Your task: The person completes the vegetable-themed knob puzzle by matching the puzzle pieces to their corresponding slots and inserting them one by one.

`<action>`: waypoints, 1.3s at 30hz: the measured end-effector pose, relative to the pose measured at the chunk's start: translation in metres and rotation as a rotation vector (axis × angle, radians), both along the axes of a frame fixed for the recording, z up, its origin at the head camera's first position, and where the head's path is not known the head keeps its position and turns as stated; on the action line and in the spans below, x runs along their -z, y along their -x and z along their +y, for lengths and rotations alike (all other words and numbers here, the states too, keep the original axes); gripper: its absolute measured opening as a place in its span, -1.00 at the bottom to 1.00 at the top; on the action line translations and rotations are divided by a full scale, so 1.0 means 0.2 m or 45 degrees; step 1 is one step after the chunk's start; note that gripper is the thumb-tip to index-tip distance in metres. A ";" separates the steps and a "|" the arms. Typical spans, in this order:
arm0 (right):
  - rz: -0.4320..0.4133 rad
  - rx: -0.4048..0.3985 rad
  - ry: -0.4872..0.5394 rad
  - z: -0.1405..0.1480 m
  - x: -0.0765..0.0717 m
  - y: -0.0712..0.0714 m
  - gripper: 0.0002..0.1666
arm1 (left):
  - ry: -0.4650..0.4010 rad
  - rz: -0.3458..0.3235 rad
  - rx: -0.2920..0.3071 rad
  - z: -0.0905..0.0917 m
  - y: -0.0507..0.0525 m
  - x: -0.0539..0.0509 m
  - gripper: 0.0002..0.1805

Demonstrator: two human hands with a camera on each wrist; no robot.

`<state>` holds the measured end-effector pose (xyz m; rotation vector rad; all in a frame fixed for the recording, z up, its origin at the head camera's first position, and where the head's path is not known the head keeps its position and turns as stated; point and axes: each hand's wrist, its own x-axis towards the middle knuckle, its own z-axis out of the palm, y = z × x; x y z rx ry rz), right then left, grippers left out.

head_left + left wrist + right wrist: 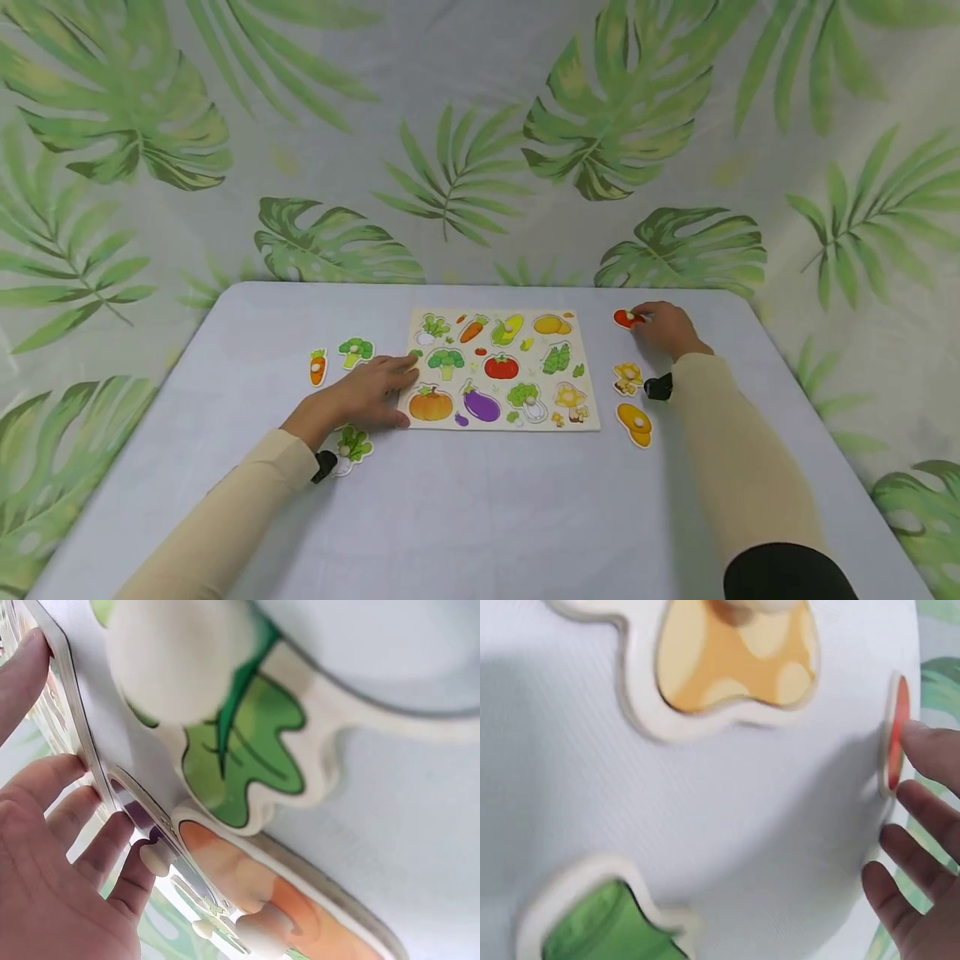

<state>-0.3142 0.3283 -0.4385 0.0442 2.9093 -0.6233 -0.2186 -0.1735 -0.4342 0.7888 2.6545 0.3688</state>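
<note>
Over at the far right of the table (487,517), my right hand (669,327) pinches the red piece (622,319). Well apart from it, my left hand (375,390) rests, fingers loose, against the puzzle board's (533,360) left edge.

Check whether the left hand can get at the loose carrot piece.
Probably yes: the left hand holds no loose piece, only touching the puzzle board, and nothing covers the carrot piece.
</note>
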 end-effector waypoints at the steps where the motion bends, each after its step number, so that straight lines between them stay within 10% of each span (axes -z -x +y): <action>1: 0.018 -0.006 -0.006 -0.01 0.01 0.00 -0.53 | -0.002 0.002 0.000 0.00 0.00 0.00 -0.11; 39: 0.274 -0.115 0.141 -0.13 -0.02 0.04 -0.65 | 0.095 0.008 -0.049 0.03 0.02 0.01 -0.05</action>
